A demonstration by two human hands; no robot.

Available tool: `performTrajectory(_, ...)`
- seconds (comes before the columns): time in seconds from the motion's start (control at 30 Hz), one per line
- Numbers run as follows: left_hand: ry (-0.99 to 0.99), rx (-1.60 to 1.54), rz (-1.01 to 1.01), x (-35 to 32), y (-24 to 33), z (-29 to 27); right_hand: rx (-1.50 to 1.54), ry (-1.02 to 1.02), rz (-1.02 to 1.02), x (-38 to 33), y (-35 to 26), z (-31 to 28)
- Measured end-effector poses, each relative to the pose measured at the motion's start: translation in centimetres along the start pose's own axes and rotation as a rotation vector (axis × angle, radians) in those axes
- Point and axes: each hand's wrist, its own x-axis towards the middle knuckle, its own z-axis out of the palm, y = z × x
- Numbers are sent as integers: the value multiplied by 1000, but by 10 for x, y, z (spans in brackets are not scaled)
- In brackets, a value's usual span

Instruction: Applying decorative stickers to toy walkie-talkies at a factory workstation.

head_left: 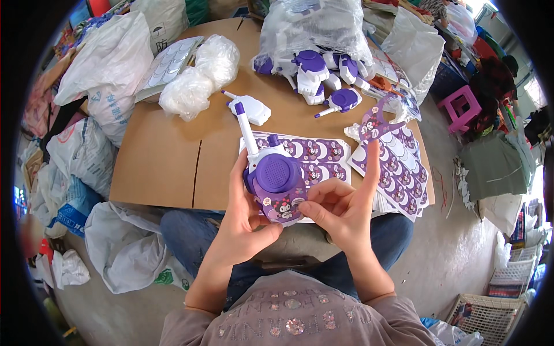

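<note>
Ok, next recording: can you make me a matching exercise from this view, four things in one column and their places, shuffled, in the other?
Things
1. Toy handset nearest the person
2. Loose purple sticker
3. Pink stool
4. Clear plastic bag

Places
A. On the floor, right of the cardboard-covered table
B. At the raised index fingertip of the right hand
C. At the table's far side, with purple-and-white toys at its mouth
D. Held in the left hand, antenna pointing away from the person

Pairs: 1-D, 2-B, 3-A, 4-C
</note>
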Motion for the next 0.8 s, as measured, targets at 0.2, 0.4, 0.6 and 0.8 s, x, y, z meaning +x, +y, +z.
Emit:
performTrajectory(0.2,6,20,11,-1,3,2,-53,5,27,1,-6,2)
performTrajectory(0.4,12,32,7,-2,5,4,-43,-4,33,2,-6,2)
performTrajectory(0.6,14,47,30,-3,6,5,-97,-11,12,3,-4,2)
performTrajectory(0.8,11,53,39,-3,5,4,-95,-26,4,2,-2,2)
